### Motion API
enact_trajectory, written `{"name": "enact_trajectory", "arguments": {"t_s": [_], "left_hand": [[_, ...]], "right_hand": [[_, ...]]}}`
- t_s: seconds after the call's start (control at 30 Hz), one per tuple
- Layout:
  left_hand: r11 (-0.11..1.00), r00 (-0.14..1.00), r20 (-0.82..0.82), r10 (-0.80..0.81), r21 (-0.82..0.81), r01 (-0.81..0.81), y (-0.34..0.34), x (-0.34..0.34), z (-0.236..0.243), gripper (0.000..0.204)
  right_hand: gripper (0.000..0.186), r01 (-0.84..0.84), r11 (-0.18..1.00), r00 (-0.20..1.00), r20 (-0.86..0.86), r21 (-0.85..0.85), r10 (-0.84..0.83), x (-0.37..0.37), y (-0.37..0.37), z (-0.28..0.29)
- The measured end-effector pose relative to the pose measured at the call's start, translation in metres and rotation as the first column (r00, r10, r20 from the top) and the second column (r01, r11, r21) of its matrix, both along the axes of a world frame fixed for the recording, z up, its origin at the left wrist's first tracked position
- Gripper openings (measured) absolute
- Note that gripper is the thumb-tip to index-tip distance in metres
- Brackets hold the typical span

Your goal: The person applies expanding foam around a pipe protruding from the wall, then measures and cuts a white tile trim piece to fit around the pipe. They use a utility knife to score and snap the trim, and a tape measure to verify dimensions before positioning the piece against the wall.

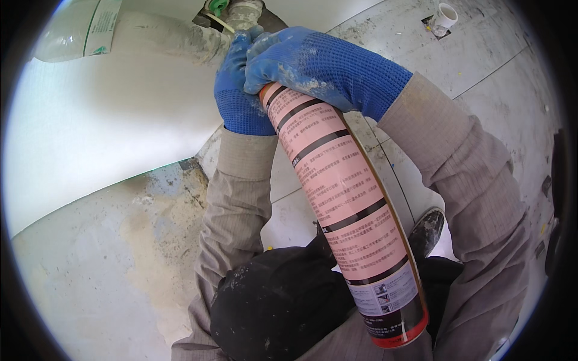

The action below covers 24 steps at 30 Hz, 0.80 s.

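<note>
A long spray foam can (346, 186), pink with black stripes and a red rim, slants from my lap up to my gloved hands, its base toward me. My right hand (301, 66), in a dirty blue glove, is closed round its top end. Beside it, my left hand (236, 90) is closed too, fingers bunched at the can's head. From the left fingertips a thin pale tube (220, 22) reaches toward a grey, crusted pipe (244, 11) at the top. The can's valve is hidden by the gloves.
A smooth white curved surface (120, 138) fills the left. By the pipe sits a green piece (218, 6), and a wrapped clear plastic item (75, 30) lies at upper left. A short white pipe (444, 17) stands in the tiled floor (487, 66). My dark shoe (426, 231) is near the can.
</note>
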<state>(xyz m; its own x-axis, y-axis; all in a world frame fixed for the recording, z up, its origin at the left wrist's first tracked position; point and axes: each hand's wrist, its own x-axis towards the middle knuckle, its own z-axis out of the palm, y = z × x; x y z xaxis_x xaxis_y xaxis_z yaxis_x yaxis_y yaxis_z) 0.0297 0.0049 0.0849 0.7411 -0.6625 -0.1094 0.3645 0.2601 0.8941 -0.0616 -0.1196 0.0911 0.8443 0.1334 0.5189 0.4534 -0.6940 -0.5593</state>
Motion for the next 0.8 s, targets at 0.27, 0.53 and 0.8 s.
{"name": "enact_trajectory", "arguments": {"t_s": [0.27, 0.53, 0.8], "left_hand": [[0.981, 0.951, 0.306, 0.042, 0.168, -0.097, 0.002, -0.009, 0.006, 0.037], [0.99, 0.991, 0.087, 0.103, 0.086, -0.111, 0.0, -0.011, 0.001, 0.039], [0.975, 0.857, 0.513, 0.047, 0.162, -0.151, 0.013, 0.006, -0.003, 0.034]], "right_hand": [[0.027, -0.015, 0.993, 0.997, -0.079, 0.113, 0.024, -0.008, 0.0, 0.001], [0.037, -0.005, 0.954, 0.921, -0.37, 0.301, 0.121, -0.002, -0.003, 0.009], [0.036, -0.037, 0.999, 0.967, -0.251, -0.008, 0.034, 0.011, 0.002, 0.01]]}}
